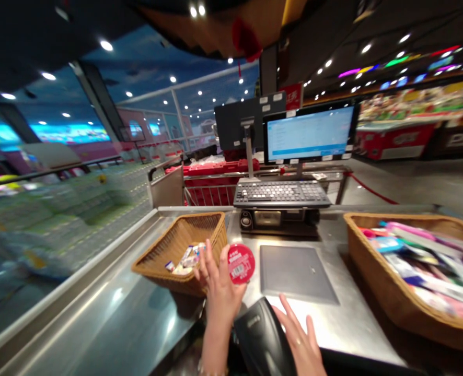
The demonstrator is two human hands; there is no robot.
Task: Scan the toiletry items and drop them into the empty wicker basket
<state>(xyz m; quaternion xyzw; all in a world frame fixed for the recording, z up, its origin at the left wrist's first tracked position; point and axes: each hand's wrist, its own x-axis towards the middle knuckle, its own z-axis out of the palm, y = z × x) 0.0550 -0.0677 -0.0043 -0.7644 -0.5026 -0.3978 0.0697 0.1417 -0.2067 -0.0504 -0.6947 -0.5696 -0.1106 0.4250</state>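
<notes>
Left of the grey plate (290, 271), the left hand (216, 282) pinches a red round pack (242, 261) at its edge, remaining fingers spread. On the plate's near side, the right hand (300, 339), fingers parted and gripping nothing visible, is beside the black scanner (261, 334); contact is unclear. Steel desk (357, 316) separates the plate's right edge from a wicker basket (396, 297).
</notes>
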